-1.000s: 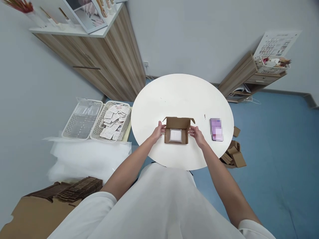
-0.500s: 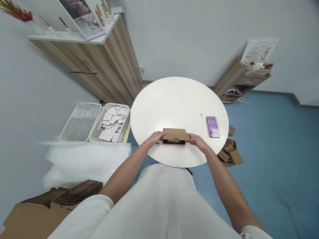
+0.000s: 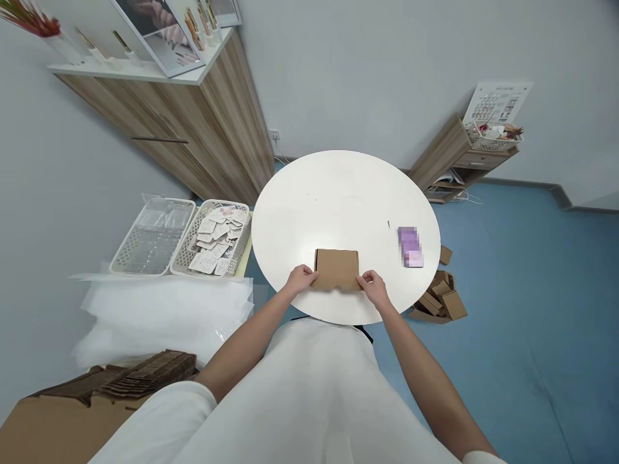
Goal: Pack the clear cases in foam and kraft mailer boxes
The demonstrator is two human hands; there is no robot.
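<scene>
A brown cardboard box (image 3: 337, 267) rests near the front edge of the round white table (image 3: 348, 187), its lid swung down over the front. My left hand (image 3: 302, 279) pinches the lid's front left corner. At the front right corner, the fingers of my right hand (image 3: 373, 284) are closed on the lid too. The inside of the box is hidden by the lid. To the right on the tabletop lies a purple item (image 3: 410, 246), blurred in the picture.
Left of the table stand a white basket of paper cards (image 3: 215, 238) and a basket of clear plastic pieces (image 3: 157, 235), with white sheets (image 3: 164, 312) and flattened cardboard (image 3: 149, 374) nearer me. Cardboard boxes (image 3: 442, 296) sit on the floor at right. Cabinets line the wall.
The box lid has come down and forward, covering the dark opening at the front. Both hands have moved toward me with it, from the box's sides to the lid's front corners.
</scene>
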